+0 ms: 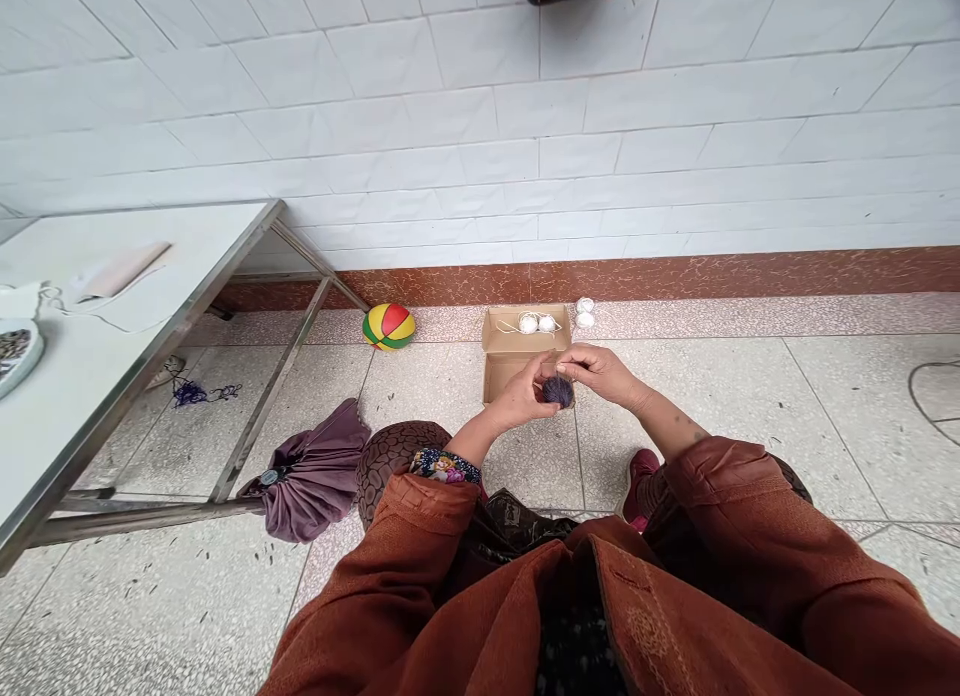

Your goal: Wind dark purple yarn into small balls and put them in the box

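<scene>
My left hand [523, 393] is closed around a small dark purple ball of yarn [557, 391], held over the front of an open cardboard box [495, 374]. Just to the right, the thumb and fingers of my right hand [598, 373] are pinched together at the top of the ball, seemingly on its yarn strand, too thin to see clearly. In the box's back part lie two white yarn balls [529, 323] with loose strands. Two more white balls [585, 312] rest on the floor against the box's right side.
A metal-framed white table [180, 231] stands at the left, with a rolled cloth [127, 269] and a bowl [21, 354] on it. A colourful ball [388, 327], a purple folded umbrella-like bundle [319, 471] and tangled blue yarn [196, 392] lie on the floor. A tiled wall [465, 126] rises ahead.
</scene>
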`<act>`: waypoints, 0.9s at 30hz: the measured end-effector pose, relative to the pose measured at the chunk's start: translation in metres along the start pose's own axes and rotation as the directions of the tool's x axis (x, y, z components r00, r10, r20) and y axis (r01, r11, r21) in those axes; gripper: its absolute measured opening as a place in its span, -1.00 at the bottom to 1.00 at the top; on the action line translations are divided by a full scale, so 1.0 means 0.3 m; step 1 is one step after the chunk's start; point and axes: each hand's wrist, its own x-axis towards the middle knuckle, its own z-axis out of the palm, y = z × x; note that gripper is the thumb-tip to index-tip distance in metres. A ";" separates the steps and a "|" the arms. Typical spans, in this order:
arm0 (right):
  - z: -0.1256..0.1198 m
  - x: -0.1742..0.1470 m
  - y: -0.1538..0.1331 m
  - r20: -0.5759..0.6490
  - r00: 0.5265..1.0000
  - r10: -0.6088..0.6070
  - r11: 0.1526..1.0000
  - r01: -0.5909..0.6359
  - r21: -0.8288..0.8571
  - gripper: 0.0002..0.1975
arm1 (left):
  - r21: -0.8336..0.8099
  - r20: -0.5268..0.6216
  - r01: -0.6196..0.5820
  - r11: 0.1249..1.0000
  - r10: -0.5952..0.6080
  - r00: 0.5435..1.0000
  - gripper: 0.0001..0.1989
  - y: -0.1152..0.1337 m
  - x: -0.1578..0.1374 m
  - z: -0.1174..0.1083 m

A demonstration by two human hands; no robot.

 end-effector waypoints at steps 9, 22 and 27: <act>0.050 0.009 0.097 -0.030 0.982 0.187 0.976 -0.189 -0.105 -0.78 | -0.382 0.052 -0.002 0.924 0.024 0.998 -0.07 0.034 -0.011 -0.010; 0.049 -0.042 0.030 0.272 0.959 0.080 0.997 -0.078 -0.020 -0.73 | -0.029 -0.329 0.132 0.991 -0.134 0.935 -0.56 -0.005 0.015 -0.034; 0.028 -0.021 0.013 0.122 0.990 0.071 0.990 -0.085 0.109 -0.71 | 0.002 -0.088 0.081 0.997 -0.080 0.993 -0.12 0.001 0.000 -0.002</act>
